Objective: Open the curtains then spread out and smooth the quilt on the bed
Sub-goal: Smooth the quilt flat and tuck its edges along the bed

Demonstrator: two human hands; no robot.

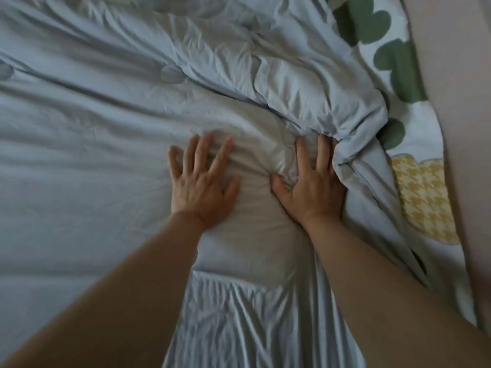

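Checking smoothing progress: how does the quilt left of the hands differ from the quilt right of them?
The left part of the quilt lies fairly flat with shallow creases; the right part is bunched into puffy folds. The left hand presses flat fabric; the right hand pushes against the bunched ridge. Both hands are open, palms down.

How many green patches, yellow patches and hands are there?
Green patches: 3
Yellow patches: 1
Hands, left hand and right hand, flat on the quilt: 2
Total: 6
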